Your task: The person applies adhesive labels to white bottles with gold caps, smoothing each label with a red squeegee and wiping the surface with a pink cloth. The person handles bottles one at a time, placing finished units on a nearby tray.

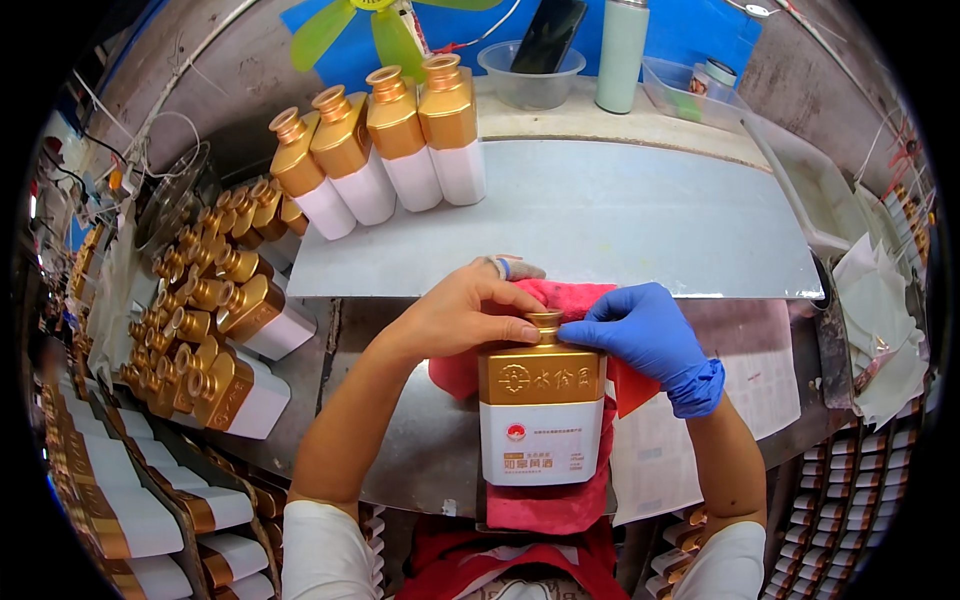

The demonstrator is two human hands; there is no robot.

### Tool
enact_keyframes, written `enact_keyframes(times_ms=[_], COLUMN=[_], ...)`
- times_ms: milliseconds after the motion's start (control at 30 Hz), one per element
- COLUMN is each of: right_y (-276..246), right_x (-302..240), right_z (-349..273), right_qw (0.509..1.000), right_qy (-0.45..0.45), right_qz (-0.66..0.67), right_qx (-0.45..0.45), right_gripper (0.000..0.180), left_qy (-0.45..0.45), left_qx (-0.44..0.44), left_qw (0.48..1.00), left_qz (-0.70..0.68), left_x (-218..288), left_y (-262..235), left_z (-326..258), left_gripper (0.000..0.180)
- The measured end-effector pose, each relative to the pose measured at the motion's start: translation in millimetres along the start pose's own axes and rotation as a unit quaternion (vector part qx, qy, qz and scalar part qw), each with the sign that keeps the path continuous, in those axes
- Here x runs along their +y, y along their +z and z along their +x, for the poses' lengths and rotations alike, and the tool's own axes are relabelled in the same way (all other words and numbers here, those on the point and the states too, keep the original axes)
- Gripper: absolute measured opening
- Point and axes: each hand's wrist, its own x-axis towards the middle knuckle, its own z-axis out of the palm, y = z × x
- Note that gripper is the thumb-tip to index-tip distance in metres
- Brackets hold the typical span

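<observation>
A white bottle [540, 440] with a gold shoulder and narrow gold neck stands upright before me, its printed front toward me. My left hand [465, 310], bare apart from a pale covering on one finger, is closed with the thumb at the left of the neck. From the other side my right hand [630, 330], in a blue glove, closes on the neck with its thumb and fingertips. Some fingertips are hidden behind the bottle. Under and behind it lies a pink-red cloth [550, 508].
Several similar bottles [450, 150] stand at the back left of a grey board [600, 220]. More bottles [250, 300] crowd the left. Behind are a plastic bowl [530, 85] with a phone, a green flask [622, 60] and a fan [395, 40]. Printed paper [740, 390] lies right.
</observation>
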Motion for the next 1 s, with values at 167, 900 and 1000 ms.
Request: enact_keyframes(times_ms=[167, 900, 1000], right_y=[0.7, -0.9, -1.0], right_x=[-3.9, -8.5, -7.3], right_z=[-0.7, 0.3, 1.2], right_qw=[0.999, 0.999, 1.0], right_qy=[-0.008, 0.014, 0.025], right_qz=[-0.041, -0.038, -0.007], right_qx=[0.012, 0.011, 0.012], right_gripper=[0.038, 0.045, 0.045], left_qy=[0.0, 0.008, -0.021], left_qx=[-0.004, -0.023, -0.017], left_qw=[1.0, 0.999, 0.999], left_qz=[-0.003, -0.024, -0.028], left_x=[0.8, 1.5, 5.7], left_y=[-1.0, -3.5, -4.3], left_z=[-0.1, 0.3, -0.4], left_gripper=[0.028, 0.026, 0.024])
